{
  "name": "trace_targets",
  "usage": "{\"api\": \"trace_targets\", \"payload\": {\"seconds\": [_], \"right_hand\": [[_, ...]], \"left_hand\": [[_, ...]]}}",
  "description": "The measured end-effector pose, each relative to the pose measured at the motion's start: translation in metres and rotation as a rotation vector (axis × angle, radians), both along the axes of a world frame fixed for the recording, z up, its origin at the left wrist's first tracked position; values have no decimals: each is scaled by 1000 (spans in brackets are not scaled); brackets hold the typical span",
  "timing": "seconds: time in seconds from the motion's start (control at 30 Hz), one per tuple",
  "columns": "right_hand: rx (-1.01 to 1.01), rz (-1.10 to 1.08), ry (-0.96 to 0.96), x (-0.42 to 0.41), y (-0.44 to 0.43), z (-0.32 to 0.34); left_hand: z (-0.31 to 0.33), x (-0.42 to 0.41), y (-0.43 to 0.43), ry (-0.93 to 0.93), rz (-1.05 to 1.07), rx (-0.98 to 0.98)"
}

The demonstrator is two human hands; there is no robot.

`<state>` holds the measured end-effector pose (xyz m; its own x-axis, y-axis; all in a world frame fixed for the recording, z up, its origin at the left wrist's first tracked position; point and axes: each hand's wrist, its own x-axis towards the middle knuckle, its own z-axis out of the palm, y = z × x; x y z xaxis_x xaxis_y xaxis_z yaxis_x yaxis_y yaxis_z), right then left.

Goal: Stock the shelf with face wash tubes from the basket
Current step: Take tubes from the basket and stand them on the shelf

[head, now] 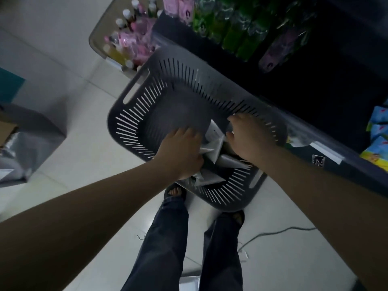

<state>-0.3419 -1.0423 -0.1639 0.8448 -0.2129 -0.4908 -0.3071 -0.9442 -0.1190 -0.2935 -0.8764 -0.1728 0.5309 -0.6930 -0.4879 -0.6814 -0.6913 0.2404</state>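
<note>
A dark grey slotted plastic basket [134,122] sits on the floor against the dark shelf unit [315,85]. Several white face wash tubes [212,150] lie piled in its near corner. My left hand [180,152] reaches into the basket and closes around tubes at the left of the pile. My right hand [249,137] is down in the basket too, fingers curled over tubes at the right of the pile. Part of the pile is hidden under both hands.
Green and pink packaged products [226,24] fill the shelf above the basket. Pink and yellow bottles [130,40] stand on a rounded end shelf at the left. Colourful packets [378,133] are at the right edge. My legs and sandalled feet [174,194] stand beside the basket; a cable [273,234] crosses the floor.
</note>
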Motion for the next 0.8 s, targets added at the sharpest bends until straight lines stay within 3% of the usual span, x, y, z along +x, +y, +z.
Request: {"api": "trace_targets", "payload": {"seconds": [0.33,0.53,0.8], "right_hand": [[125,-63,-9,18,-4,-44],[64,-186,-42,7,-34,-37],[166,-345,103,3,-52,-63]], "left_hand": [[-31,1,-28,53,19,-125],[-37,23,-57,35,66,-181],[-68,34,-82,58,-90,18]]}}
